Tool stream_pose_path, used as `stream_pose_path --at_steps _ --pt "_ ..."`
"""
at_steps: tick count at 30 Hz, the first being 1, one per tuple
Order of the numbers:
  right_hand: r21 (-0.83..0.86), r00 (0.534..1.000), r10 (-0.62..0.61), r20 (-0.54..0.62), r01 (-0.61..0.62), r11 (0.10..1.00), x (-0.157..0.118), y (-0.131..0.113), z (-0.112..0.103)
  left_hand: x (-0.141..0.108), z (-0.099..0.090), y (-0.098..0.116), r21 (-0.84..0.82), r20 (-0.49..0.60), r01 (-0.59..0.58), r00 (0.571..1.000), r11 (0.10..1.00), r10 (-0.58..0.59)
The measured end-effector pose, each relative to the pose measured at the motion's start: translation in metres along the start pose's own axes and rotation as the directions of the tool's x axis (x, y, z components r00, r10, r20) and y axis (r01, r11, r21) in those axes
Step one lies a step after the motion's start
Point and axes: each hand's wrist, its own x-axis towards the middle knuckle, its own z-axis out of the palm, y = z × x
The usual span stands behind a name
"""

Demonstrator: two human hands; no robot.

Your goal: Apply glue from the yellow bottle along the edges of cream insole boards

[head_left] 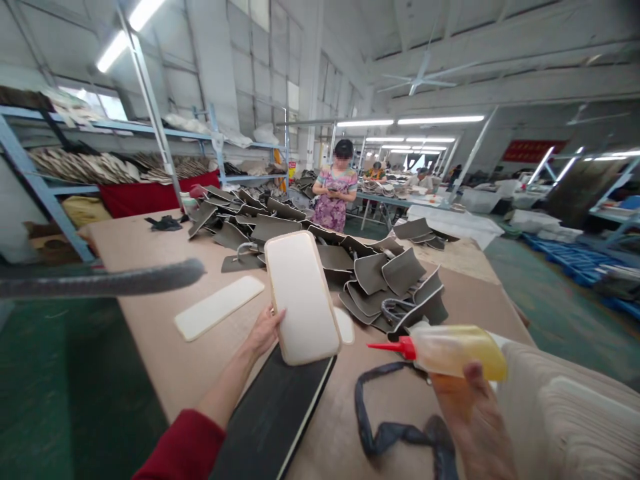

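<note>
My left hand (263,331) holds a cream oblong panel (302,296) upright by its lower left edge, above a dark flat board (280,413) that lies on the table. My right hand (475,413), low at the right, grips a squeeze bottle of yellow glue (455,350) with a red nozzle pointing left toward the panel. A second cream strip (219,307) rests flat on the table to the left. A dark strap (385,427) curls on the tabletop below the bottle.
The brown worktable (150,347) carries a heap of grey-brown bag parts (360,273). A stack of cream pieces (570,413) sits at the lower right. A grey padded bar (100,280) crosses at left. A person in a floral top (334,190) stands beyond the table; shelving (100,167) lines the left.
</note>
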Motion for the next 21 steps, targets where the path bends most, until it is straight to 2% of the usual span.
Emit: stream_pose_path --at_steps 4,7,9,12,14,18,21 --pt "0.065 0.996 0.086 0.018 -0.087 0.994 -0.018 -0.007 -0.003 0.008 -0.004 0.001 -0.141 -0.238 -0.075 0.97 0.987 0.04" --pt "0.118 0.991 0.132 0.024 -0.133 0.984 -0.022 -0.01 -0.005 0.005 -0.004 0.005 -0.14 -0.281 -0.086 0.959 0.986 0.044" --pt "0.133 0.989 0.142 0.029 -0.144 0.98 -0.021 -0.012 -0.005 -0.006 0.0 0.01 -0.122 -0.254 -0.057 0.967 0.991 0.024" --pt "0.107 0.994 0.094 0.048 -0.098 0.989 -0.016 -0.016 -0.006 -0.042 0.008 0.018 -0.054 -0.132 0.049 0.99 0.997 -0.056" --pt "0.053 0.997 0.041 0.071 -0.045 0.998 -0.015 -0.02 -0.006 -0.074 0.01 0.021 -0.013 -0.058 0.144 0.988 0.989 -0.144" --pt "-0.062 0.987 -0.03 0.159 0.04 0.997 -0.025 -0.026 0.0 -0.14 0.004 0.024 -0.061 0.014 0.274 0.962 0.96 -0.274" --pt "-0.063 0.977 -0.015 0.212 0.029 0.998 -0.043 -0.025 0.011 -0.184 -0.003 0.028 -0.111 0.04 0.295 0.956 0.949 -0.292"
